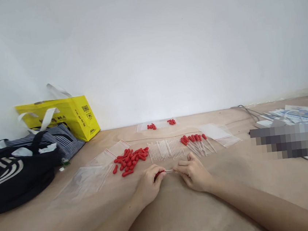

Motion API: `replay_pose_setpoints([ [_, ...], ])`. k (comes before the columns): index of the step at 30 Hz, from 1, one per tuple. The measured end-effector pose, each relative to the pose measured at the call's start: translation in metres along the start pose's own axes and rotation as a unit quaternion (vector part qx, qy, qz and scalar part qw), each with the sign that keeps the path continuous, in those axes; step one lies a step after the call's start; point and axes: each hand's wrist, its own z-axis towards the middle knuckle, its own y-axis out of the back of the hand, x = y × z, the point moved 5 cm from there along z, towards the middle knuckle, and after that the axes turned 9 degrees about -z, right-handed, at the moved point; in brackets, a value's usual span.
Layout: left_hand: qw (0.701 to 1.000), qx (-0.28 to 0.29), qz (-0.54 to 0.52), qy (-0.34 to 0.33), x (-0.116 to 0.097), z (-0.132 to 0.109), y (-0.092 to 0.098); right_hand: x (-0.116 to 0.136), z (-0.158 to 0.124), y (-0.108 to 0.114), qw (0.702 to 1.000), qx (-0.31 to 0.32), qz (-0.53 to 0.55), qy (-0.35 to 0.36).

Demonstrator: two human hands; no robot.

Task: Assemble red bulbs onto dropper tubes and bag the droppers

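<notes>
My left hand is closed around a red rubber dropper bulb, mostly covered by the fingers. From the bulb a thin glass dropper tube runs across to my right hand, which pinches its other end. Just beyond the hands lies a row of loose clear tubes. Left of that row is a pile of red bulbs. To its right, several droppers with red bulbs on their tubes are laid side by side.
Clear zip bags lie at left, another white bag at right. A bag with more red bulbs is near the wall. A yellow bag and black bag stand left; papers and a cable lie right.
</notes>
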Motion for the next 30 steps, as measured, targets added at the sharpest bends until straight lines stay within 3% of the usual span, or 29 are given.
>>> replay_pose_setpoints([
  [13, 0.998, 0.050, 0.029, -0.034, -0.007, -0.004, -0.006, 0.001, 0.000, 0.000, 0.998, 0.007, -0.031, 0.058],
  [30, 0.996, 0.058, 0.014, -0.060, -0.006, -0.005, -0.011, 0.007, 0.003, -0.010, 0.997, 0.041, 0.066, -0.003],
])
